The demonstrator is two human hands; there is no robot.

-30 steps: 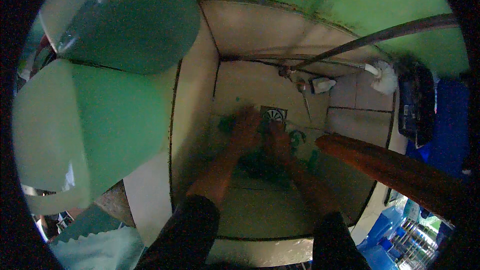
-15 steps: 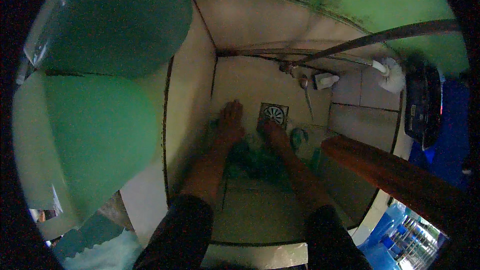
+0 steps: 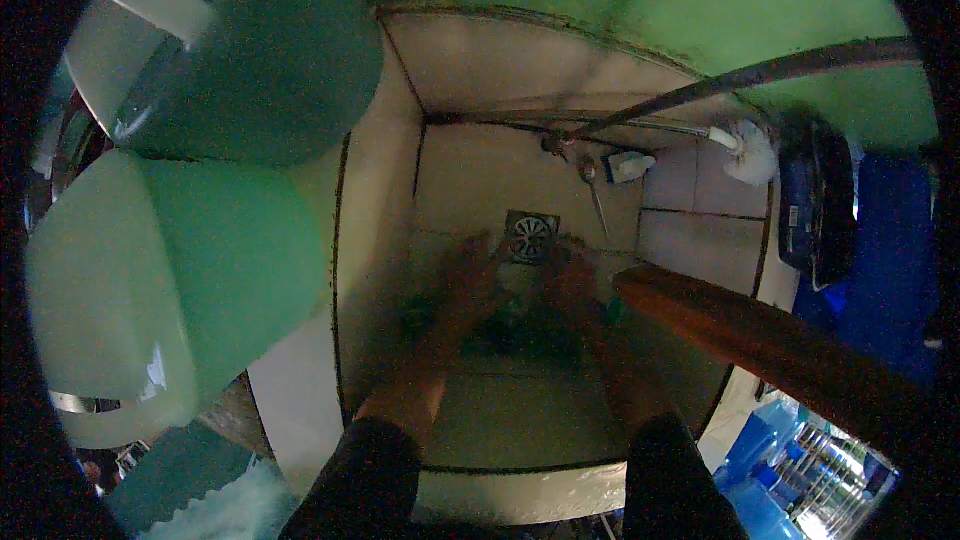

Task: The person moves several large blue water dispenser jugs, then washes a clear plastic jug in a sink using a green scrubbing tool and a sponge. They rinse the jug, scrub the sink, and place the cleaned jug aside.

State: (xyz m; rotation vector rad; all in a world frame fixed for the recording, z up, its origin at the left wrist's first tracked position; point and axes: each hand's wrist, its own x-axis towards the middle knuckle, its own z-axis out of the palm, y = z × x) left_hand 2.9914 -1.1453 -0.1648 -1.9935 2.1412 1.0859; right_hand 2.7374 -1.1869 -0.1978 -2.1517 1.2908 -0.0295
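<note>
Left hand [image 3: 470, 270] and right hand [image 3: 572, 275] down in tiled basin [image 3: 530, 425], flanking the round drain [image 3: 533, 237]. Too dim and blurred to tell finger opening or grip.

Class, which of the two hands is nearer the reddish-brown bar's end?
The right hand, on the side of the round drain grate toward the reddish-brown bar; the left hand is on the grate's other side, farther away.
</note>
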